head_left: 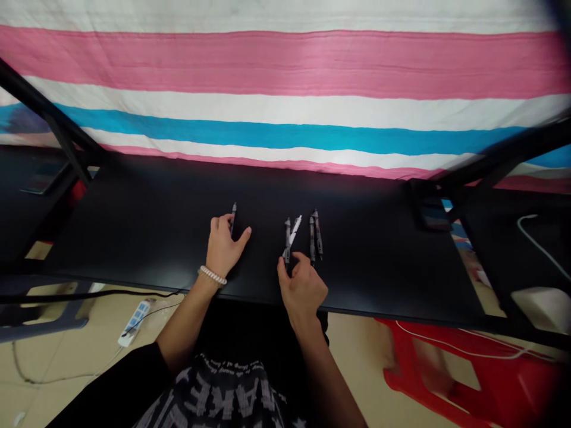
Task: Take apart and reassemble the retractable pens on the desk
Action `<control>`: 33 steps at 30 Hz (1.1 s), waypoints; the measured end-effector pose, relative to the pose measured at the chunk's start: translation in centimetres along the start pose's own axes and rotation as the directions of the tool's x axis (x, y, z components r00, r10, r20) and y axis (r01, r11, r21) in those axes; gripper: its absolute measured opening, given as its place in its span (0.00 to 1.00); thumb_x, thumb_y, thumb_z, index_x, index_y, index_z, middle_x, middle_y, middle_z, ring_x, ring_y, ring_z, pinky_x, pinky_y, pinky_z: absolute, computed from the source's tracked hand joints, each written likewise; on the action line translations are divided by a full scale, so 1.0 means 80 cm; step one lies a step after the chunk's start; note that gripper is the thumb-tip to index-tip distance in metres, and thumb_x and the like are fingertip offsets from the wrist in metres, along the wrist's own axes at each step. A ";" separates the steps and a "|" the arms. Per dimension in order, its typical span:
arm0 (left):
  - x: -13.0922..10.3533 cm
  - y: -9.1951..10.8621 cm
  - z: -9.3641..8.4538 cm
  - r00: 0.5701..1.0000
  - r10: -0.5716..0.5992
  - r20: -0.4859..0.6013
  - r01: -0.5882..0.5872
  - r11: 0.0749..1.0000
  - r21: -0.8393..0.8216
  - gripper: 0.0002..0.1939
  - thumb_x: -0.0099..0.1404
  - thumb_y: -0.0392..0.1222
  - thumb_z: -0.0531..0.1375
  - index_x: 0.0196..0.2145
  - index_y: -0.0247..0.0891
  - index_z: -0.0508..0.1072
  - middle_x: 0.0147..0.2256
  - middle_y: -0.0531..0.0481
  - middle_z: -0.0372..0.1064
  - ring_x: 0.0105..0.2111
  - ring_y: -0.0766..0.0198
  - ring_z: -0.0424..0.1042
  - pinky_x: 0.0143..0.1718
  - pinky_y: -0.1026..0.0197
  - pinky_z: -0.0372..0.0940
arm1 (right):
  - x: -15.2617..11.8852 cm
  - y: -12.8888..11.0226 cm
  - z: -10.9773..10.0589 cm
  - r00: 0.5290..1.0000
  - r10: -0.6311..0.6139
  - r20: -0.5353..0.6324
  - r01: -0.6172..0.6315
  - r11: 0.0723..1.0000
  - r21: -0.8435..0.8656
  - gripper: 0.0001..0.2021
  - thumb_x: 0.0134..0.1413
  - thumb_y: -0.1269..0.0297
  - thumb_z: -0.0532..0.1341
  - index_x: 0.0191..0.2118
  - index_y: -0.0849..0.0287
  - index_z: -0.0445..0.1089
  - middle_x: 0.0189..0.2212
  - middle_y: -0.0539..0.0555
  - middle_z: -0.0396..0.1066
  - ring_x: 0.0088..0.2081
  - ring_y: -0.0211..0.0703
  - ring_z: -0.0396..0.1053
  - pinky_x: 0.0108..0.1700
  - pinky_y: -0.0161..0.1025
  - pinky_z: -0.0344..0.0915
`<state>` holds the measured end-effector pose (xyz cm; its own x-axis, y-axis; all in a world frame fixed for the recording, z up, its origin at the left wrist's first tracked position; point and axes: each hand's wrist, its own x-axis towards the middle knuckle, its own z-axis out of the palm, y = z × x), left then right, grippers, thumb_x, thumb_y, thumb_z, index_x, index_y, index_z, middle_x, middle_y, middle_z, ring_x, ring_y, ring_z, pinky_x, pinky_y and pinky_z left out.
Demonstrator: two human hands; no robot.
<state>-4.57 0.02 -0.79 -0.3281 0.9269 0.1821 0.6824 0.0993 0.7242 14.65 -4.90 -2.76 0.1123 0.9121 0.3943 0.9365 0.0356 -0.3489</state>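
On the black tabletop (147,220), my left hand (223,244) rests with its fingertips at a dark pen (233,215); the thumb is spread away from the fingers. My right hand (302,282) has thumb and index finger around the lower end of a dark grey pen (288,233). A white pen (295,229) lies slanted against that pen. Just right of them lie two more dark pens, one (312,238) nearly upright in view and the other (318,233) slightly tilted, their tops close together.
A striped cloth (285,65) hangs behind the table. Black metal frame bars stand at both sides. A dark phone-like object (435,215) lies at the table's right end. Below are a white power strip (134,323) and a red stool (428,380); a white object (542,306) sits at right.
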 end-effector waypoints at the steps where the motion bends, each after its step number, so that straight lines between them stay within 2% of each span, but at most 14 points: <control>1: 0.006 0.000 0.000 1.000 0.017 0.014 -0.019 0.996 0.085 0.23 0.63 0.46 0.66 0.52 0.32 0.69 0.44 0.38 0.69 0.43 0.51 0.72 0.48 0.49 0.67 | 0.000 0.000 0.000 1.000 0.015 -0.005 -0.015 1.000 -0.021 0.19 0.66 0.52 0.57 0.47 0.63 0.74 0.21 0.50 0.72 0.24 0.41 0.68 0.27 0.37 0.53; 5: 0.026 0.003 0.000 0.992 -0.012 0.126 -0.020 0.967 0.253 0.12 0.67 0.37 0.59 0.48 0.32 0.70 0.42 0.36 0.71 0.43 0.46 0.74 0.47 0.46 0.67 | 0.001 -0.006 0.001 0.998 -0.060 -0.015 0.059 0.997 -0.041 0.14 0.66 0.58 0.58 0.47 0.60 0.75 0.23 0.52 0.75 0.29 0.44 0.69 0.31 0.38 0.55; 8: 0.029 0.003 -0.002 0.982 -0.023 0.185 -0.007 0.988 0.156 0.11 0.67 0.34 0.57 0.47 0.31 0.71 0.39 0.37 0.73 0.41 0.48 0.75 0.46 0.47 0.68 | 0.011 -0.003 0.001 0.994 -0.114 0.000 0.114 0.993 -0.033 0.11 0.66 0.63 0.57 0.43 0.57 0.78 0.24 0.53 0.76 0.30 0.44 0.67 0.32 0.39 0.54; 11: 0.018 -0.001 -0.004 0.963 -0.059 0.264 0.085 0.993 -0.086 0.15 0.68 0.38 0.58 0.52 0.32 0.69 0.34 0.45 0.73 0.27 0.61 0.74 0.34 0.56 0.70 | 0.026 0.010 -0.001 0.990 -0.142 0.026 0.143 0.989 -0.046 0.12 0.66 0.61 0.58 0.42 0.57 0.80 0.24 0.54 0.75 0.31 0.47 0.64 0.35 0.41 0.56; 12: 0.013 -0.002 -0.005 0.950 -0.093 0.298 0.161 0.964 -0.213 0.17 0.68 0.40 0.59 0.53 0.32 0.68 0.33 0.48 0.72 0.23 0.65 0.71 0.29 0.59 0.69 | 0.030 0.014 -0.002 0.988 -0.151 0.038 0.152 0.987 -0.043 0.13 0.65 0.60 0.58 0.43 0.58 0.80 0.25 0.55 0.74 0.32 0.47 0.63 0.37 0.41 0.57; 14: 0.001 -0.002 -0.006 0.917 -0.152 0.369 0.329 0.812 -0.482 0.21 0.67 0.41 0.61 0.55 0.32 0.66 0.31 0.52 0.70 0.21 0.69 0.68 0.22 0.65 0.66 | 0.033 0.018 -0.007 0.989 -0.142 0.049 0.143 0.990 -0.001 0.15 0.65 0.58 0.58 0.44 0.58 0.80 0.27 0.56 0.73 0.33 0.48 0.62 0.40 0.43 0.59; 17: -0.017 0.007 -0.011 0.887 -0.161 0.433 0.441 0.577 -0.688 0.22 0.63 0.41 0.66 0.52 0.32 0.69 0.30 0.52 0.70 0.26 0.69 0.70 0.23 0.68 0.68 | 0.027 0.006 -0.018 0.997 -0.053 0.061 0.035 0.964 0.262 0.16 0.65 0.54 0.58 0.44 0.58 0.79 0.29 0.56 0.72 0.35 0.47 0.64 0.42 0.45 0.64; 19: -0.026 0.017 -0.016 0.880 -0.144 0.453 0.463 0.473 -0.750 0.22 0.62 0.42 0.67 0.51 0.34 0.70 0.32 0.51 0.72 0.29 0.69 0.72 0.26 0.68 0.71 | 0.017 -0.014 -0.027 0.983 -0.014 0.184 -0.092 0.828 0.553 0.17 0.64 0.52 0.59 0.47 0.59 0.76 0.31 0.55 0.74 0.34 0.44 0.68 0.39 0.42 0.67; 21: -0.032 0.027 -0.023 0.886 -0.127 0.446 0.458 0.390 -0.799 0.21 0.62 0.42 0.68 0.51 0.37 0.71 0.35 0.50 0.73 0.33 0.67 0.74 0.30 0.66 0.75 | 0.005 -0.036 -0.034 0.911 -0.072 0.405 -0.287 0.593 0.752 0.19 0.65 0.51 0.57 0.52 0.60 0.72 0.31 0.53 0.76 0.27 0.39 0.70 0.30 0.36 0.68; 23: -0.037 0.035 -0.030 0.896 -0.099 0.433 0.439 0.346 -0.829 0.19 0.62 0.42 0.68 0.49 0.38 0.71 0.37 0.49 0.75 0.36 0.63 0.77 0.34 0.61 0.77 | -0.005 -0.052 -0.038 0.837 -0.123 0.533 -0.443 0.418 0.793 0.20 0.69 0.51 0.53 0.51 0.60 0.71 0.26 0.50 0.75 0.20 0.36 0.67 0.22 0.33 0.64; 24: -0.038 0.038 -0.032 0.900 -0.089 0.428 0.431 0.337 -0.837 0.18 0.62 0.43 0.68 0.48 0.39 0.72 0.38 0.48 0.76 0.37 0.62 0.78 0.35 0.60 0.78 | -0.008 -0.056 -0.038 0.824 -0.123 0.554 -0.474 0.386 0.791 0.20 0.69 0.51 0.52 0.50 0.61 0.72 0.23 0.49 0.73 0.18 0.34 0.65 0.19 0.32 0.61; 27: -0.040 0.044 -0.036 0.914 -0.121 0.388 0.406 0.338 -0.849 0.16 0.64 0.47 0.67 0.45 0.37 0.74 0.39 0.45 0.78 0.36 0.60 0.81 0.36 0.58 0.78 | -0.015 -0.056 -0.033 0.878 -0.092 0.470 -0.372 0.487 0.790 0.18 0.69 0.55 0.54 0.49 0.60 0.76 0.19 0.46 0.68 0.17 0.33 0.62 0.19 0.31 0.61; 30: -0.044 0.050 -0.031 0.923 -0.224 0.311 0.372 0.320 -0.872 0.15 0.61 0.48 0.69 0.40 0.34 0.76 0.34 0.46 0.79 0.32 0.61 0.81 0.33 0.62 0.77 | -0.016 -0.044 -0.023 0.971 -0.134 0.200 -0.061 0.666 0.743 0.14 0.68 0.62 0.56 0.49 0.58 0.78 0.23 0.50 0.72 0.22 0.36 0.69 0.27 0.33 0.70; 33: -0.049 0.055 -0.022 0.907 -0.313 0.280 0.363 0.249 -0.898 0.15 0.58 0.46 0.72 0.37 0.33 0.77 0.32 0.48 0.79 0.30 0.61 0.81 0.32 0.63 0.77 | -0.013 -0.036 -0.019 0.980 -0.184 -0.076 0.188 0.729 0.658 0.13 0.66 0.68 0.57 0.46 0.56 0.79 0.31 0.55 0.77 0.32 0.40 0.76 0.38 0.38 0.75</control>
<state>-1.41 -3.83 2.88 -0.3284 0.9114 -0.2481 -0.5355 0.0367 0.8437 12.36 -6.53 -0.90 -0.0370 0.8560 0.5156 0.4850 0.4665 -0.7397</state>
